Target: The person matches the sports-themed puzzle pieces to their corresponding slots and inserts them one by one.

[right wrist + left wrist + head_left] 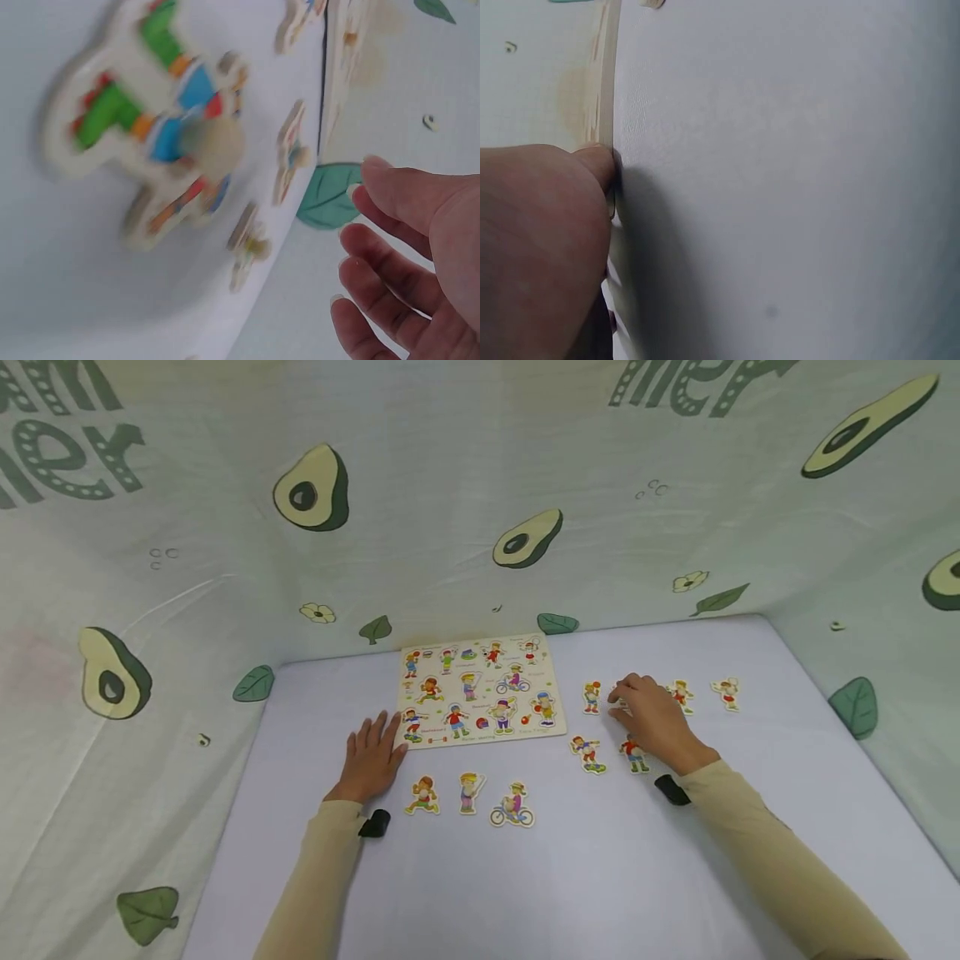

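A wooden puzzle board (483,691) with printed sports figures lies toward the back of the table. My left hand (369,758) rests flat with its fingers at the board's left edge; the left wrist view shows the thumb (596,163) against that edge. Over the knobbed pieces on the right hovers my right hand (652,714), partly hiding one piece (249,247). In the right wrist view its fingers are loosely bent and hold nothing. Nearest to it are a ball player piece (592,697), a roller skater piece (635,755) and a red-shirted figure piece (681,697).
A runner piece (423,796), a bat player piece (468,793) and a cyclist piece (512,806) lie in front of the board. Farther right are a skateboarder piece (587,754) and a racket player piece (726,693). An avocado-print cloth (427,493) hangs behind the table.
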`<state>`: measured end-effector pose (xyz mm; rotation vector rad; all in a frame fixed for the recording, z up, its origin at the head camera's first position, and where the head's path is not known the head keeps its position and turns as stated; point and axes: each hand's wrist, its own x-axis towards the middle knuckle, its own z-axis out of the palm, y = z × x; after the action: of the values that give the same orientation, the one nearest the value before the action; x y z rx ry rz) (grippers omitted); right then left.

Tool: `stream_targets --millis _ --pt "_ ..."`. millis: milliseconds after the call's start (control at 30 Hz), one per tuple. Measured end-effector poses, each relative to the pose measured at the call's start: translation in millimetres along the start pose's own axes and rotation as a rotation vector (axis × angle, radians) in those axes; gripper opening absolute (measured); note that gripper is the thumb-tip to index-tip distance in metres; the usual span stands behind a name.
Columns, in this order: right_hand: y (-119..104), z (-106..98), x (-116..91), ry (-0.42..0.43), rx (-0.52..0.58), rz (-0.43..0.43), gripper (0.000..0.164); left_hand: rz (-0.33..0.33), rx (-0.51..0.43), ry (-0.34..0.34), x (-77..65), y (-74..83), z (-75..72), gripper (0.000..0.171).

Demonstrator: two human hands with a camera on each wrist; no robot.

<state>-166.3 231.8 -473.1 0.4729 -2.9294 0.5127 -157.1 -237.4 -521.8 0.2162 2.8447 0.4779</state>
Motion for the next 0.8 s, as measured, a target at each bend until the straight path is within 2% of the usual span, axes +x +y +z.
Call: stream_targets --millis 200,467,800 --pt "13.1 -2.6 -22.3 0.001 0.001 0.008 0.019 -0.003 0.015 0.001 -0.8 -0.1 -0.6 0.068" --pt "21.5 -0.3 -50.2 -0.019 -0.012 -0.033 0.019 -0.008 0.004 0.025 0.0 1.7 -1.6 0.068" --pt "22.2 9.0 -68.3 -0.032 -0.037 -0.102 0.023 -0.023 0.004 0.009 -1.4 3.1 -1.7 0.068"
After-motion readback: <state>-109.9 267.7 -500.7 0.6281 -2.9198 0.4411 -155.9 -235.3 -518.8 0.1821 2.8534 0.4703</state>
